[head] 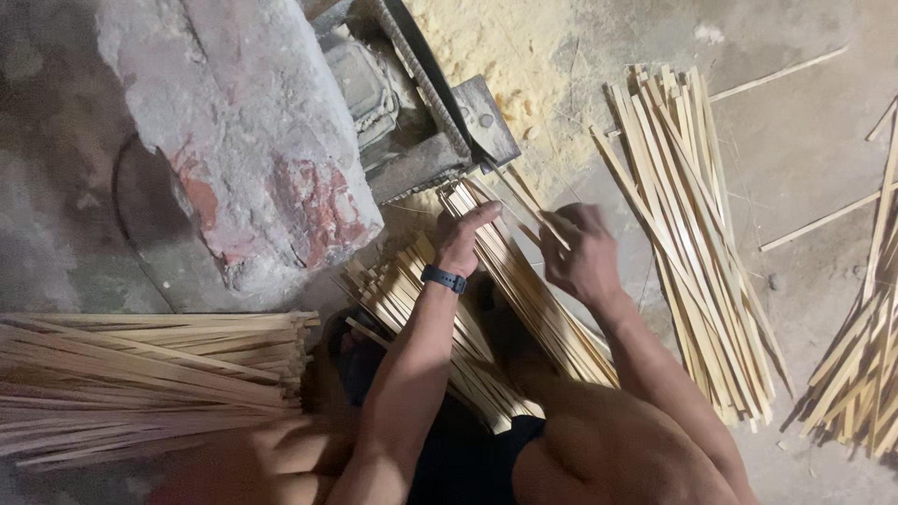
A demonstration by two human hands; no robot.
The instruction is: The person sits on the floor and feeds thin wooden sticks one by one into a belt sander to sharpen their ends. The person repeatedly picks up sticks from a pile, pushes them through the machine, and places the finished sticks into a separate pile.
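Observation:
A bundle of thin pale bamboo strips [524,299] leans across my lap, its upper ends near a small grey machine [421,122]. My left hand [463,238], with a dark watch on the wrist, lies with fingers stretched out along the top of the bundle, pressing on it. My right hand [582,254] is closed around one strip [533,208] at the upper end of the bundle, just right of the left hand. A shorter layer of strips [388,285] lies under my left forearm.
A big rough block of concrete and red brick [243,131] stands at the upper left beside the machine. Sawdust [505,47] is heaped behind it. Piles of strips lie at the left [150,383], the right [692,234] and the far right [865,365].

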